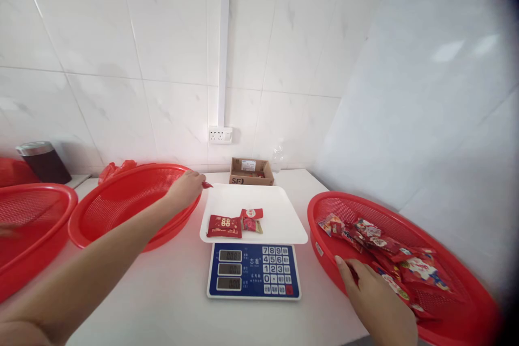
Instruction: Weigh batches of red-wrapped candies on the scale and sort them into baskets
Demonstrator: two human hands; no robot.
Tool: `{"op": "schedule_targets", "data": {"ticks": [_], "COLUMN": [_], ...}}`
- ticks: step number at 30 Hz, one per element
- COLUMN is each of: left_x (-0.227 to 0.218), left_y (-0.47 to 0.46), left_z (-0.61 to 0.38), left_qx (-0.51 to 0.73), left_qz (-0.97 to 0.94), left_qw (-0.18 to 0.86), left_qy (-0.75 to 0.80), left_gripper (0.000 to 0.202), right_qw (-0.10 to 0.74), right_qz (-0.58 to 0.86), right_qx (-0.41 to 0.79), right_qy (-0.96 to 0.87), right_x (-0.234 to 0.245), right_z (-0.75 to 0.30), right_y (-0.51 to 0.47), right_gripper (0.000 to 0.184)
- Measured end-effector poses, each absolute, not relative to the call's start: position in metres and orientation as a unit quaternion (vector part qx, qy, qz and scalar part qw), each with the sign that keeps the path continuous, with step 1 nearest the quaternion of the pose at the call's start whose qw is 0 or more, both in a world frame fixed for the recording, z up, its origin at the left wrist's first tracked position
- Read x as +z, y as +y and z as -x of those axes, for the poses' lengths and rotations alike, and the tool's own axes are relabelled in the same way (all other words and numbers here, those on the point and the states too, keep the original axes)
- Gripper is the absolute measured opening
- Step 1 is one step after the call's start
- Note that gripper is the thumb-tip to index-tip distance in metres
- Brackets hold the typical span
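Note:
My left hand (187,190) is closed over the right rim of a red mesh basket (133,173), beside the scale. A small red packet (207,185) pokes out from its fingertips. My right hand (375,294) is at the near rim of another red basket (324,200), thumb and fingers curled around the edge; its grip is partly hidden. Several red snack packets (385,246) lie in that basket. Between my hands stands a digital scale (253,270) with a white pan (279,216). On the pan are a dark red packet (224,226) and smaller packets (252,219).
A small cardboard box (251,170) stands behind the scale near the tiled wall. At the far left are another red basket (60,194), with a blurred hand inside it, and a dark silver-lidded container (44,162). A socket (220,135) is on the wall.

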State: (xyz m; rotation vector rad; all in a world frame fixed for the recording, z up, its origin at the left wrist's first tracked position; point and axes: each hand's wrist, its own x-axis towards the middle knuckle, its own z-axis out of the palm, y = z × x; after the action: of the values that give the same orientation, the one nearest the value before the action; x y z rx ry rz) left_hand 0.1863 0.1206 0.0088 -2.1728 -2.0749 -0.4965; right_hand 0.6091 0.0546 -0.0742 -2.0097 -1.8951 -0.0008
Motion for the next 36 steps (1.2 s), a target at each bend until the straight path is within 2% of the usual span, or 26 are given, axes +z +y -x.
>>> {"op": "schedule_targets", "data": {"ticks": [6,9,13,18,21,30,36], "left_x": [0.006,-0.011,-0.037,-0.051,-0.053,-0.054,-0.031], "left_y": [0.092,0.087,0.094,0.117,0.13,0.148,0.133], "left_z": [-0.17,-0.201,-0.246,-0.283,-0.299,-0.309,-0.275], "left_qx": [-0.157,-0.147,-0.074,-0.101,-0.125,-0.164,-0.229], "left_qz": [0.703,0.765,0.831,0.853,0.852,0.833,0.782], "left_qw": [0.051,-0.006,-0.153,-0.145,-0.117,-0.097,-0.086], "left_qy": [-0.692,-0.627,-0.529,-0.491,-0.495,-0.519,-0.574], "left_gripper": [0.033,0.051,0.08,0.087,0.08,0.025,0.016], "right_qw": [0.181,0.178,0.18,0.176,0.168,0.163,0.174], "right_qz": [0.724,0.726,0.72,0.725,0.732,0.731,0.721], "right_qx": [0.019,0.018,0.008,0.018,0.028,0.035,0.015], "right_qy": [-0.666,-0.664,-0.67,-0.666,-0.66,-0.661,-0.671], "right_x": [-0.077,-0.076,-0.074,-0.071,-0.07,-0.075,-0.077], "right_z": [-0.611,-0.61,-0.609,-0.607,-0.606,-0.607,-0.609], "right_y": [0.057,0.057,0.056,0.054,0.054,0.056,0.055], "right_gripper": [0.043,0.043,0.041,0.041,0.041,0.04,0.042]}}
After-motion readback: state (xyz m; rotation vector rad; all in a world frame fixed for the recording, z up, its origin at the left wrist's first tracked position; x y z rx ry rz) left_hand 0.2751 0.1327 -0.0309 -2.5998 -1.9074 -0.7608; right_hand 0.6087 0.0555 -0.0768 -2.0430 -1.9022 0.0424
